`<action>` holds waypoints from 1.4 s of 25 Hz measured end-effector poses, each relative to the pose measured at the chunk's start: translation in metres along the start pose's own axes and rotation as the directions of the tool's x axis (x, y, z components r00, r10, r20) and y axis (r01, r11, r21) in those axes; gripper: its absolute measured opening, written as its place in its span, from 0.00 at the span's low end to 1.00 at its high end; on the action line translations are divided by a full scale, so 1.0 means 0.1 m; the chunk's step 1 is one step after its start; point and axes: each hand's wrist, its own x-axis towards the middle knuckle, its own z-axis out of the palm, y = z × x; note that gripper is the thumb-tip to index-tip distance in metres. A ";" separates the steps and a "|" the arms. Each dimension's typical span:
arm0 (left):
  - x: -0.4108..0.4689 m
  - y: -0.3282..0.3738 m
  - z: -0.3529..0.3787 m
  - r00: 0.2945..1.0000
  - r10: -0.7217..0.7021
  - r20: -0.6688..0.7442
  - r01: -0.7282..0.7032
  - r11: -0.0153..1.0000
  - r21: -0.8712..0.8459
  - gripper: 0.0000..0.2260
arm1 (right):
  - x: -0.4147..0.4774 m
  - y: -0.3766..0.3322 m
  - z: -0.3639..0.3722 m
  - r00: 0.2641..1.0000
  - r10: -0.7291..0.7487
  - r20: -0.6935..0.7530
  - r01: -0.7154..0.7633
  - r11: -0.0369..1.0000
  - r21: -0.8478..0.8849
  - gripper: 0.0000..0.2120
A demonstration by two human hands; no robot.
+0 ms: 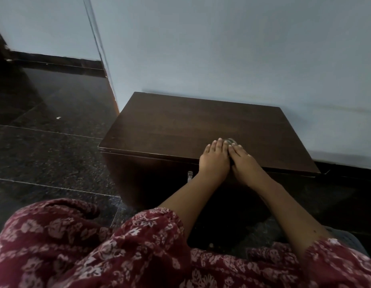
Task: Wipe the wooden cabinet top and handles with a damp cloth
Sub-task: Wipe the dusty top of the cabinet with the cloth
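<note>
A dark wooden cabinet [180, 125] stands low on the black speckled floor [55, 154], its back edge against a pale wall [222, 48]; its top is bare except at the near edge, where the person's two hands lie side by side, palms down, touching each other. The left hand [214, 161] is laid flat with its fingers together; the right hand [243, 161] lies just beside it, a ring [248, 155] on one finger. A small grey-green bit of cloth [230, 140] shows past the fingertips of both hands, pressed to the cabinet top beneath them; which hand holds it cannot be told, and most of it is hidden. A small metal handle [190, 175] shows on the cabinet front just below the left wrist. Maroon sleeves with a pale flower print [151, 231] cover the arms nearest the camera.
</note>
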 end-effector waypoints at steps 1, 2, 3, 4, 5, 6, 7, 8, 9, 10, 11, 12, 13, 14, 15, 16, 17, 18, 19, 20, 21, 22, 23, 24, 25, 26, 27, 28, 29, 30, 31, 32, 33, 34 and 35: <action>-0.06 -0.13 -0.03 1.000 -0.017 -0.015 0.017 1.000 0.004 0.24 | 0.06 -0.14 0.02 1.000 -0.019 0.007 0.019 1.000 0.007 0.26; -0.12 -0.28 -0.06 0.999 -0.039 -0.028 0.039 0.999 0.008 0.24 | 0.12 -0.30 0.04 0.999 -0.043 0.013 0.042 0.999 0.012 0.26; -0.20 -0.46 -0.10 0.997 -0.069 -0.039 0.070 0.997 0.017 0.24 | 0.19 -0.49 0.07 0.997 -0.076 0.019 0.075 0.997 0.016 0.26; -0.29 -0.66 -0.14 0.994 -0.104 -0.046 0.105 0.994 0.027 0.24 | 0.26 -0.69 0.11 0.993 -0.113 0.026 0.113 0.993 0.017 0.26; -0.38 -0.86 -0.19 0.989 -0.140 -0.052 0.142 0.989 0.036 0.24 | 0.33 -0.90 0.15 0.988 -0.152 0.028 0.152 0.988 0.019 0.26; -0.47 -1.05 -0.23 0.982 -0.179 -0.055 0.182 0.982 0.043 0.24 | 0.40 -1.10 0.20 0.981 -0.193 0.028 0.192 0.981 0.024 0.25; -0.56 -1.23 -0.28 0.974 -0.222 -0.056 0.224 0.973 0.047 0.24 | 0.47 -1.30 0.24 0.972 -0.232 0.029 0.231 0.973 0.028 0.25; -0.66 -1.40 -0.32 0.963 -0.263 -0.057 0.265 0.963 0.051 0.24 | 0.53 -1.50 0.28 0.962 -0.270 0.033 0.269 0.963 0.024 0.25; -0.74 -1.56 -0.35 0.953 -0.298 -0.061 0.301 0.952 0.059 0.24 | 0.59 -1.69 0.32 0.951 -0.305 0.042 0.305 0.952 0.015 0.25; -0.83 -1.71 -0.37 0.942 -0.330 -0.066 0.334 0.940 0.067 0.24 | 0.63 -1.87 0.34 0.940 -0.336 0.056 0.336 0.942 0.010 0.25; -0.89 -1.86 -0.37 0.932 -0.357 -0.069 0.362 0.929 0.075 0.24 | 0.66 -2.03 0.37 0.928 -0.365 0.073 0.366 0.931 0.002 0.26; -0.95 -1.99 -0.37 0.925 -0.374 -0.071 0.379 0.922 0.084 0.24 | 0.69 -2.15 0.39 0.916 -0.392 0.088 0.394 0.919 -0.009 0.26; -0.97 -2.09 -0.34 0.924 -0.376 -0.072 0.382 0.919 0.097 0.24 | 0.72 -2.22 0.41 0.904 -0.414 0.105 0.419 0.908 -0.021 0.26; -0.98 -2.15 -0.31 0.926 -0.371 -0.074 0.377 0.920 0.108 0.24 | 0.74 -2.24 0.40 0.895 -0.428 0.123 0.435 0.900 -0.030 0.25; -0.96 -2.16 -0.28 0.930 -0.361 -0.073 0.367 0.923 0.118 0.24 | 0.74 -2.21 0.38 0.892 -0.430 0.139 0.438 0.899 -0.028 0.25; -0.94 -2.12 -0.27 0.936 -0.345 -0.069 0.351 0.927 0.132 0.24 | 0.73 -2.15 0.36 0.893 -0.421 0.157 0.431 0.902 -0.033 0.25; -0.89 -2.04 -0.25 0.945 -0.321 -0.064 0.327 0.933 0.150 0.24 | 0.71 -2.05 0.32 0.897 -0.404 0.178 0.418 0.907 -0.049 0.25; -0.84 -1.94 -0.24 0.954 -0.293 -0.061 0.299 0.940 0.166 0.24 | 0.67 -1.94 0.27 0.904 -0.381 0.194 0.398 0.915 -0.058 0.25; -0.77 -1.82 -0.24 0.964 -0.259 -0.060 0.265 0.950 0.165 0.24 | 0.62 -1.81 0.22 0.913 -0.355 0.201 0.373 0.926 -0.058 0.25; -0.68 -1.67 -0.23 0.975 -0.215 -0.054 0.220 0.963 0.154 0.24 | 0.56 -1.64 0.17 0.925 -0.321 0.203 0.339 0.939 -0.060 0.25; -0.57 -1.50 -0.20 0.985 -0.164 -0.047 0.169 0.976 0.137 0.24 | 0.50 -1.44 0.10 0.937 -0.283 0.206 0.300 0.952 -0.058 0.26; -0.45 -1.30 -0.15 0.992 -0.118 -0.037 0.121 0.986 0.118 0.24 | 0.42 -1.22 0.04 0.947 -0.243 0.210 0.259 0.965 -0.050 0.26; -0.33 -1.08 -0.09 0.997 -0.074 -0.023 0.076 0.992 0.101 0.25 | 0.35 -0.97 -0.03 0.955 -0.204 0.217 0.218 0.975 -0.042 0.27; -0.21 -0.85 -0.03 0.999 -0.032 -0.009 0.033 0.995 0.091 0.25 | 0.28 -0.73 -0.09 0.961 -0.165 0.222 0.177 0.984 -0.035 0.27; -0.08 -0.62 0.03 1.000 0.011 0.003 -0.011 0.996 0.083 0.25 | 0.20 -0.48 -0.15 0.967 -0.126 0.222 0.135 0.991 -0.027 0.27; 0.03 -0.40 0.07 0.999 0.044 0.012 -0.045 0.997 0.063 0.25 | 0.12 -0.26 -0.20 0.971 -0.090 0.219 0.097 0.995 -0.018 0.27; 0.12 -0.20 0.10 0.997 0.069 0.021 -0.070 0.997 0.041 0.25 | 0.05 -0.06 -0.24 0.975 -0.055 0.215 0.059 0.998 -0.010 0.27; 0.21 0.02 0.14 0.995 0.101 0.026 -0.102 0.994 0.026 0.25 | -0.02 0.15 -0.28 0.979 -0.019 0.204 0.021 1.000 -0.007 0.28; 0.30 0.23 0.17 0.991 0.134 0.027 -0.135 0.991 0.020 0.25 | -0.07 0.35 -0.30 0.982 0.016 0.186 -0.014 1.000 -0.008 0.28; 0.38 0.42 0.19 0.986 0.166 0.030 -0.166 0.986 0.018 0.25 | -0.11 0.55 -0.32 0.985 0.051 0.166 -0.051 0.999 -0.008 0.29; 0.46 0.59 0.21 0.979 0.199 0.039 -0.199 0.980 0.018 0.25 | -0.14 0.73 -0.32 0.985 0.090 0.149 -0.090 0.996 -0.007 0.29; 0.55 0.75 0.23 0.971 0.234 0.047 -0.235 0.972 0.014 0.25 | -0.17 0.89 -0.33 0.982 0.129 0.135 -0.130 0.991 -0.004 0.29; 0.64 0.90 0.25 0.961 0.271 0.057 -0.271 0.963 0.003 0.26 | -0.19 1.05 -0.34 0.978 0.169 0.122 -0.170 0.985 -0.002 0.29; 0.72 1.04 0.27 0.950 0.304 0.070 -0.304 0.953 -0.016 0.26 | -0.22 1.21 -0.35 0.973 0.206 0.108 -0.207 0.978 -0.004 0.29; 0.80 1.17 0.30 0.939 0.333 0.080 -0.331 0.943 -0.037 0.25 | -0.25 1.34 -0.35 0.967 0.240 0.090 -0.240 0.971 -0.008 0.29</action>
